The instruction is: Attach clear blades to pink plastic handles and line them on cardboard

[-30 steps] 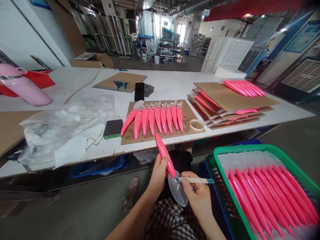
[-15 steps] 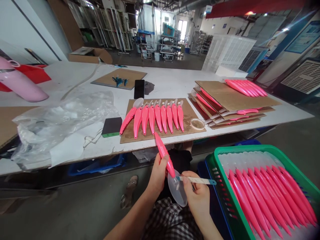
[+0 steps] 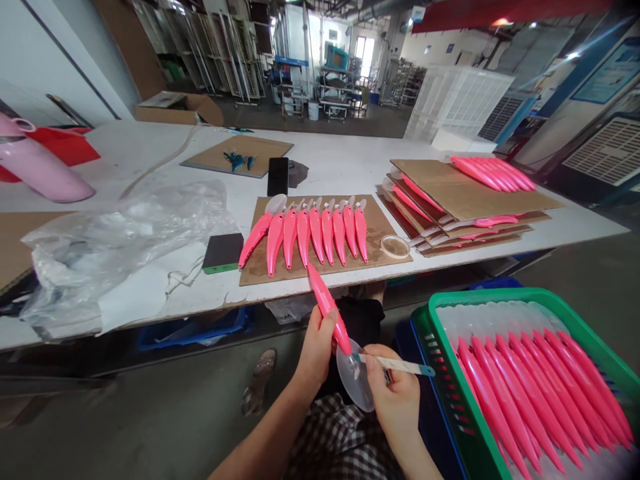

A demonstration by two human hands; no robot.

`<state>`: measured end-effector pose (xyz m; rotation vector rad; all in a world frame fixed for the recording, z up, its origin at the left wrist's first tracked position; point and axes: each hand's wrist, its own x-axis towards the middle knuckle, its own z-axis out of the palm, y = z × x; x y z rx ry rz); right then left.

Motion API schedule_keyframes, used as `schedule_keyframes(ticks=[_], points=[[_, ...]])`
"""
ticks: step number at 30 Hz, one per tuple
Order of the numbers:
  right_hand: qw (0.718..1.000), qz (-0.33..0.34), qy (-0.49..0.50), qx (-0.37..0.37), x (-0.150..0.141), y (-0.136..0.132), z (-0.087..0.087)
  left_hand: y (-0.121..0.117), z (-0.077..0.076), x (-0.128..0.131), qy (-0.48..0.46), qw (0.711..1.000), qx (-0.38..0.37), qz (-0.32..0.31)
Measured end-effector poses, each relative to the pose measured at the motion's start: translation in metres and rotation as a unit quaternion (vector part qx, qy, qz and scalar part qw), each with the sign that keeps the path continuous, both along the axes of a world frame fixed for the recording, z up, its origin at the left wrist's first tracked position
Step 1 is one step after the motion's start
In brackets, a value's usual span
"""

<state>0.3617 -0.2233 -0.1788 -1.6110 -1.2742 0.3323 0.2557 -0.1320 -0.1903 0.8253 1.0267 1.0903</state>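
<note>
In the head view, my left hand is closed around a pink fishing lure. The lure slants, its pointed end up by the table edge and its clear diving lip down in front of my lap. My right hand pinches a slim brush-like tool wrapped in white, with teal ends. Its tip meets the lure where the lip joins the body. Just beyond, a row of pink lures lies on a cardboard sheet, beside a shallow round dish.
A green basket full of pink lures stands at my right. Stacked cardboard sheets with lures lie on the table's right. Toward the left are a black-and-green block, crumpled plastic and a pink bottle. A phone lies farther back.
Hardly anything differs. The tool and my right hand have shifted very slightly; both hands keep their grip on the lure and the tool.
</note>
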Motion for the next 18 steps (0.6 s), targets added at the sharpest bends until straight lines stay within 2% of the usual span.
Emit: schedule_keyframes(ticks=[7, 13, 18], points=[[1.000, -0.025, -0.018, 0.002, -0.0001, -0.0001, 0.0008, 0.0002, 0.0007, 0.0004, -0.001, 1.000, 0.001, 0.004], [1.000, -0.003, -0.012, 0.002, 0.0008, -0.0001, 0.0035, -0.0003, 0.0021, 0.0008, -0.001, 1.000, -0.001, 0.003], [0.999, -0.035, -0.009, -0.018, -0.0001, 0.0000, -0.0003, 0.0004, 0.0021, 0.0006, -0.005, 1.000, -0.002, 0.002]])
